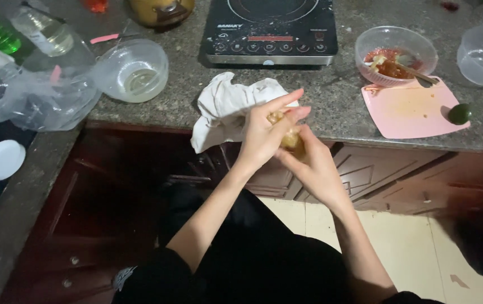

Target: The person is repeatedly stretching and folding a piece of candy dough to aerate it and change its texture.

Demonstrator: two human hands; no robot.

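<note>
I see my left hand and right hand cupped together, fingers curled around a yellowish lump at the counter edge. Clear bowl holds red sauce; the other clear bowl, pale liquid.

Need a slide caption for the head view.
Left hand and right hand clasp a small yellowish lump beside a crumpled white cloth.

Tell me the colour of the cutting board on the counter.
Pink, smeared with reddish stains; the cutting board shows best in the head view, beside a green lime.
</note>
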